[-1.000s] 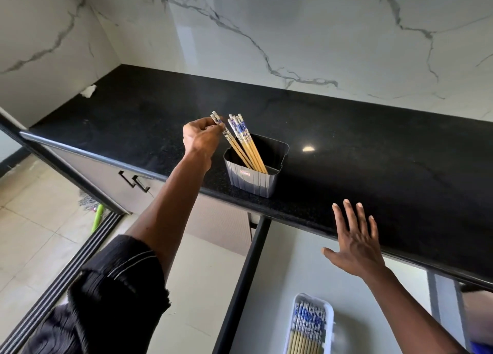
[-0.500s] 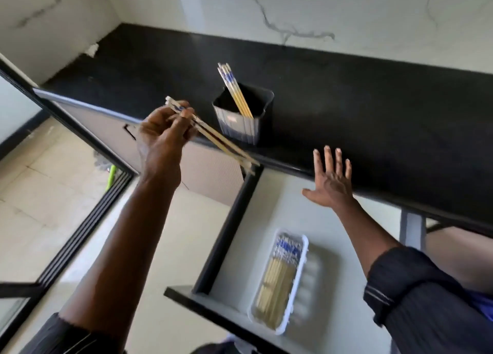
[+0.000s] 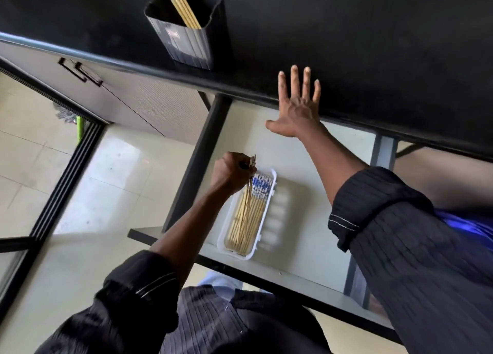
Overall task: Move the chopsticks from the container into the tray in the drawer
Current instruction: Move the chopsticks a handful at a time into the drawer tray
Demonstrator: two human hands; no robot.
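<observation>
A dark ribbed container [image 3: 186, 41] stands near the front edge of the black countertop [image 3: 346, 33], with a few wooden chopsticks [image 3: 184, 7] leaning in it. Below, the open drawer [image 3: 301, 241] holds a white tray [image 3: 269, 220] with several chopsticks lying in it, blue-patterned ends at the far side. My left hand [image 3: 232, 175] is over the tray's far left end, shut on a pair of chopsticks [image 3: 248, 193] that point down into the tray. My right hand [image 3: 298, 105] rests flat, fingers spread, on the countertop's front edge.
The drawer's black left side rail [image 3: 197, 161] runs beside my left hand. A grey cabinet door with black handles [image 3: 80, 72] is at the left. Pale floor tiles and a dark sliding-door track [image 3: 66, 183] lie below left.
My left hand carried the pair of chopsticks from beside the container down to the tray in the drawer. My right hand stayed on the counter edge. The view tilted downward.
</observation>
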